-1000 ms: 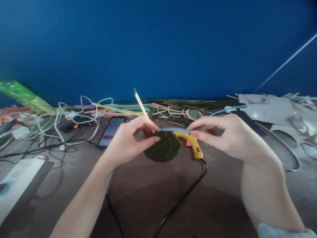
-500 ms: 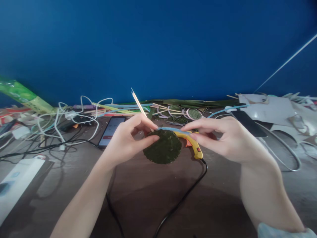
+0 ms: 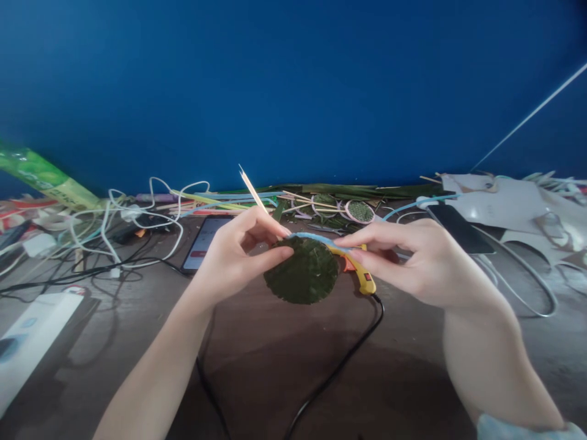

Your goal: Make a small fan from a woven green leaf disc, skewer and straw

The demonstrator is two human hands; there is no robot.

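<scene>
My left hand (image 3: 232, 260) pinches the left edge of a round dark green leaf disc (image 3: 300, 272) held above the table. A thin wooden skewer (image 3: 251, 188) sticks up and to the left from between its fingers. My right hand (image 3: 413, 260) pinches a light blue strip (image 3: 316, 238) that curves along the disc's top edge. A yellow glue gun (image 3: 358, 272) with an orange trigger lies on the table just behind the disc, under my right fingers.
The glue gun's black cord (image 3: 339, 366) runs toward me over the brown table (image 3: 275, 366). A phone (image 3: 206, 241) lies behind my left hand, among white cables (image 3: 137, 214). Sticks, strips and leaf rounds (image 3: 360, 211) lie along the blue wall. White sheets (image 3: 504, 208) sit right.
The disc has tilted so that more of its face shows, and both hands have shifted slightly left. My right fingers have slid along the blue strip toward the disc.
</scene>
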